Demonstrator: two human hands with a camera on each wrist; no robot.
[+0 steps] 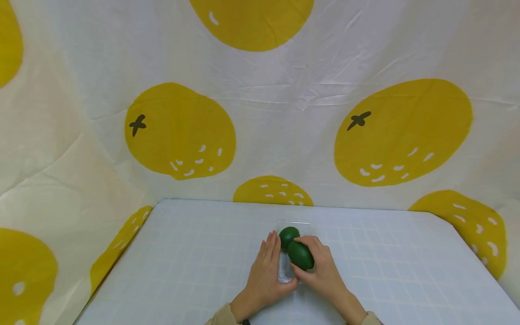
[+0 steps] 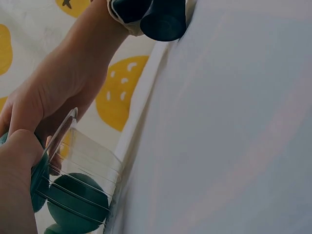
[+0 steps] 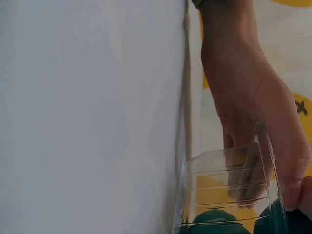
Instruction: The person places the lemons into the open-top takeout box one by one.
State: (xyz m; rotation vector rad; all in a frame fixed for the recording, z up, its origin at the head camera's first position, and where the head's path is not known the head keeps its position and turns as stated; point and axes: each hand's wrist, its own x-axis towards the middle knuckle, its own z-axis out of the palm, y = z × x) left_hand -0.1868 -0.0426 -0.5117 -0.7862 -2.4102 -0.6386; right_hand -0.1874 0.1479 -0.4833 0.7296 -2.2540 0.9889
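A clear plastic box (image 1: pixel 285 269) with ribbed walls stands on the table. My right hand (image 1: pixel 321 266) grips a dark green, smooth egg-shaped fruit (image 1: pixel 300 255) between thumb and fingers, over the box's right part. A second green egg-shaped fruit (image 1: pixel 289 235) sits at the far left of the box. My left hand (image 1: pixel 266 266) lies along the left wall with straight fingers, its thumb at the near rim. Through the clear wall (image 2: pixel 92 151), the left wrist view shows a green fruit (image 2: pixel 78 204) low in the box. The right hand's fingers partly hide the held fruit.
The table (image 1: pixel 195 253) has a pale cloth with a faint grid. Behind and beside it hangs a white fabric (image 1: pixel 284 113) printed with yellow fruit. A dark wrist device (image 2: pixel 163 22) shows at the right sleeve.
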